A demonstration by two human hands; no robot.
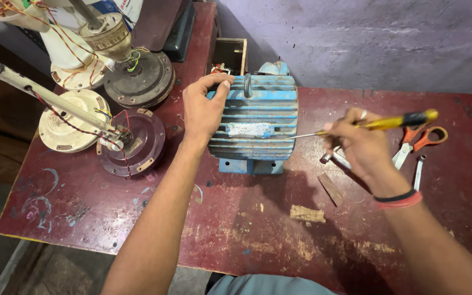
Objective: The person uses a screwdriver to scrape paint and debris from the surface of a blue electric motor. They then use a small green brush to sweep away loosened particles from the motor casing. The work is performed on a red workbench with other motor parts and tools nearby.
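Note:
A blue ribbed electric motor (258, 117) stands on its foot in the middle of a worn red table (247, 235). My left hand (203, 109) grips the motor's left end, fingers curled over its top edge. My right hand (356, 145) holds a screwdriver (389, 123) with a yellow handle and black tip cap. Its thin shaft points left and its tip reaches the motor's right end face. A ring sits on one finger and bands circle the right wrist.
Orange-handled scissors (419, 142) and a small spanner (417, 172) lie right of my right hand. Ceiling fan motors with rods and wires (129, 139) crowd the table's left back. A small wooden box (229, 54) sits behind the motor. Wood scraps (307, 214) lie in front.

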